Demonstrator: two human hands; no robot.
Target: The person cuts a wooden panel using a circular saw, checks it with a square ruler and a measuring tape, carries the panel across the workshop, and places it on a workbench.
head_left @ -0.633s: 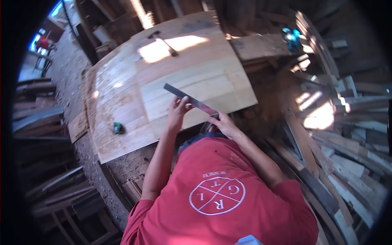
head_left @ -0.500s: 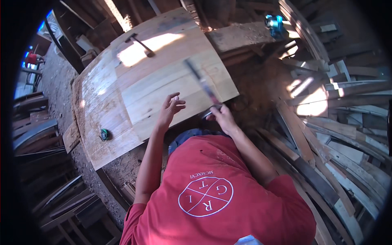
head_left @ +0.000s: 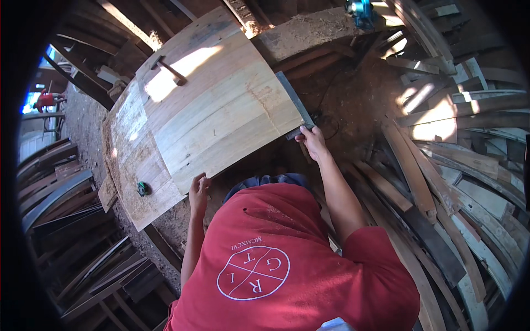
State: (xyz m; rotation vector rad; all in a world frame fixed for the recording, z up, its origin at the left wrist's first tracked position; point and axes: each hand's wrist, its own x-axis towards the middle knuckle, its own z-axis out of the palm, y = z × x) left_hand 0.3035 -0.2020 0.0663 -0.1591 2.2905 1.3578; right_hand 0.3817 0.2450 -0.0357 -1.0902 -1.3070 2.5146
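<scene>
My right hand (head_left: 312, 142) grips the dark stock of a carpenter's square (head_left: 293, 95) at the near right corner of a wide wooden panel (head_left: 221, 118). The square's long grey blade lies along the panel's right edge, and its stock sits at the near edge. Beside the near edge, further left, is my left hand (head_left: 199, 190) with its fingers curled; whatever they may hold is hidden. A hammer (head_left: 170, 71) with a wooden handle rests on the far left part of the panel. A small green and black tape measure (head_left: 143, 188) lies near the left corner.
Sawdust covers the left part of the panel. A teal power tool (head_left: 360, 12) stands on a thick plank (head_left: 309, 34) at the far right. Stacked boards (head_left: 464, 165) crowd the right side, and more timber (head_left: 58, 190) is piled at the left. A person in red (head_left: 47, 100) is far left.
The square, blurred above the panel before, is now down along its right edge with my right hand on it. My left hand has drawn back toward the near edge, its fingers curling in.
</scene>
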